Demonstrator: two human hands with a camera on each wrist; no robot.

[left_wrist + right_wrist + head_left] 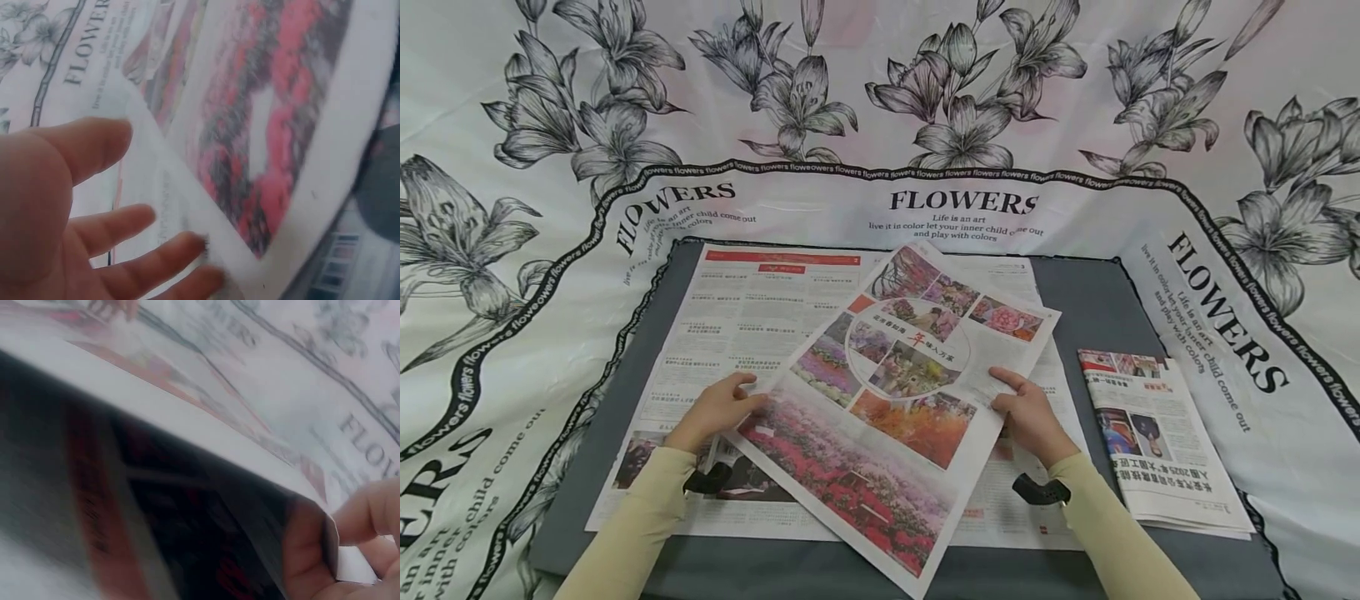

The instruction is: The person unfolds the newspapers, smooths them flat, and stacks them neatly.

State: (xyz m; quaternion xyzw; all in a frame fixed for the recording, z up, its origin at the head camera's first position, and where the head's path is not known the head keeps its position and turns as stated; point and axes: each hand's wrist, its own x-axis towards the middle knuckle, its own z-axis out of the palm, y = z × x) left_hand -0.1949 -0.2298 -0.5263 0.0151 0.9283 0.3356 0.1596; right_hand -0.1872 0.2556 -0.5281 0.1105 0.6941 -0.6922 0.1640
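Observation:
A newspaper page with colour flower photos (910, 400) is held at a slant over a larger spread newspaper sheet (752, 333) on the grey table. My right hand (1033, 421) pinches the page's right edge between thumb and fingers, as the right wrist view shows; there the page's dark underside (187, 506) is visible, lifted. By the page's left edge is my left hand (718, 410). Its thumb and fingers (103, 150) are spread apart in the left wrist view, beside the page's edge and not gripping it. Whether a fingertip touches the paper, I cannot tell.
A folded newspaper (1157, 467) lies at the right of the grey tabletop (1078, 292). White cloth with black flower drawings and lettering (962, 225) surrounds the table at the back and sides. Dark bands (1041, 490) sit on both wrists.

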